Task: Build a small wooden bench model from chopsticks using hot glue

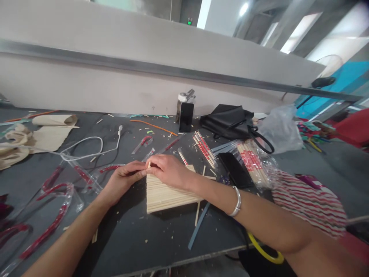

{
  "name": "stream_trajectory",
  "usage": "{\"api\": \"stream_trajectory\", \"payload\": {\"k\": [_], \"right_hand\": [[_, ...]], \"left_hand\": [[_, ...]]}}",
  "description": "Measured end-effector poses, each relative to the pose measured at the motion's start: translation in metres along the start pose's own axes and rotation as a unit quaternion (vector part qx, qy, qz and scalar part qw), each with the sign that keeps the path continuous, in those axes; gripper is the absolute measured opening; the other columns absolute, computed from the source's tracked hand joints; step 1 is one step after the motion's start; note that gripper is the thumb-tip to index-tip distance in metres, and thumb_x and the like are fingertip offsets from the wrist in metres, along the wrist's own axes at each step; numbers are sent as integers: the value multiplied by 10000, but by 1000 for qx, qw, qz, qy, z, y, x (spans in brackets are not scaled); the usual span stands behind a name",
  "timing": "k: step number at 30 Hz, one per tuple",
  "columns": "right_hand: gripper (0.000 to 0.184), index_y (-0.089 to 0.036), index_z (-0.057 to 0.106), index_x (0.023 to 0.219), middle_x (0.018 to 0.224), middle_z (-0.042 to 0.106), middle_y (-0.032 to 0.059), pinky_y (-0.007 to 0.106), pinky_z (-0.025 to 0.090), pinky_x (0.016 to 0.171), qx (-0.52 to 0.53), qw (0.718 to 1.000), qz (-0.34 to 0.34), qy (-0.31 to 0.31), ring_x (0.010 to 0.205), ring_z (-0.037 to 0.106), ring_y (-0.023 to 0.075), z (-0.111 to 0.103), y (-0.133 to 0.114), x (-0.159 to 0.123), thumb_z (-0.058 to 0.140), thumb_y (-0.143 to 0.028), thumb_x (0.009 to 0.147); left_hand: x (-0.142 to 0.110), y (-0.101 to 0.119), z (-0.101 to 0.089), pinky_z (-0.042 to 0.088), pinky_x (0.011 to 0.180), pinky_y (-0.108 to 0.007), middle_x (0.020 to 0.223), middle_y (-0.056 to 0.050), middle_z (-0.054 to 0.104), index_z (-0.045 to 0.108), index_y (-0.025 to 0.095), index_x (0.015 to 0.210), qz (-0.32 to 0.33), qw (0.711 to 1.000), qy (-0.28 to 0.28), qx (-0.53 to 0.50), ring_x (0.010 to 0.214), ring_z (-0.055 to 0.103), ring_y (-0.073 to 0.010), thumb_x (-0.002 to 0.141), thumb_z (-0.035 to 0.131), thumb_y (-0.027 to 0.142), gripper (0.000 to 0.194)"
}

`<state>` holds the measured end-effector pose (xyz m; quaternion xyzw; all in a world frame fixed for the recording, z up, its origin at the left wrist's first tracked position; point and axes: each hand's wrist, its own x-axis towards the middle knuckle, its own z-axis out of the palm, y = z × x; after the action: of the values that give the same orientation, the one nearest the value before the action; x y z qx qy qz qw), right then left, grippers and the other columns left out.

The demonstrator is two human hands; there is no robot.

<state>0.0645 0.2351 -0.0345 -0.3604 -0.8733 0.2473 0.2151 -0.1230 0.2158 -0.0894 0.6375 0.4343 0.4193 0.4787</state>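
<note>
The left hand (121, 182) and right hand (173, 173) pinch the far-left corner of a pale wooden-stick panel (170, 198), toward the dark grey surface's (127, 238) front edge. Stick alignment seems underway, next needing light, even pressure

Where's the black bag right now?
In the head view, the black bag lies right of centre at the back of the table, just right of the upright phone.

Wears a shiny, silver-coloured bangle (239, 202) on the right forearm (215, 194), a little above the wrist. Curves around the arm as a narrow, metallic-looking band, with any surface pattern too blurred to tell. Has a bare left hand (122, 181), right hand (170, 171) and left forearm (77, 232).
</note>
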Motion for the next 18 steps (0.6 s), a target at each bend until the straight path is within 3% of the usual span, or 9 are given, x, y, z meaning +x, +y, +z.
{"api": "stream_trajectory", "payload": {"k": [7,11,13,15,18], "right_hand": [[95,-167,670,844,859,701,48,255,435,724,-8,1000,18,0,806,622,157,0,-4,2,589,-210,869],[281,-115,650,1105,866,711,62,268,453,734,-4,999,29,16,794,630,160,-19,-7,-5,604,-261,870],[367,-119,589,1222,887,708,50,268,464,745,-2,997,48,57,785,630,148,-35,-7,-19,554,-301,905],[325,-150,629,1155,852,697,25,277,471,751,-27,986,84,141,756,619,145,-50,-4,-43,584,-316,879],[277,-157,658,1079,817,686,25,312,487,733,-89,963,176,182,721,612,158,-60,5,-87,585,-310,859]], "left_hand": [[1,-1,-1,456,856,-277,1005,-36,709,765,213,871,-8,1000,-1,-12,922,615,-176,788,695,355,179],[0,1,-3,448,888,-290,1026,-43,707,761,208,904,-19,1000,-5,-1,952,618,-186,802,678,365,205],[-1,5,-4,447,899,-297,1044,-47,708,757,209,935,-30,999,-17,-1,963,623,-191,815,662,369,221],[-1,7,-5,449,905,-300,1063,-51,709,752,212,965,-35,999,-32,-1,973,626,-195,815,664,366,232],[-1,8,-4,452,914,-299,1080,-51,712,752,216,976,-31,999,-41,10,989,632,-200,806,677,362,236]]}}
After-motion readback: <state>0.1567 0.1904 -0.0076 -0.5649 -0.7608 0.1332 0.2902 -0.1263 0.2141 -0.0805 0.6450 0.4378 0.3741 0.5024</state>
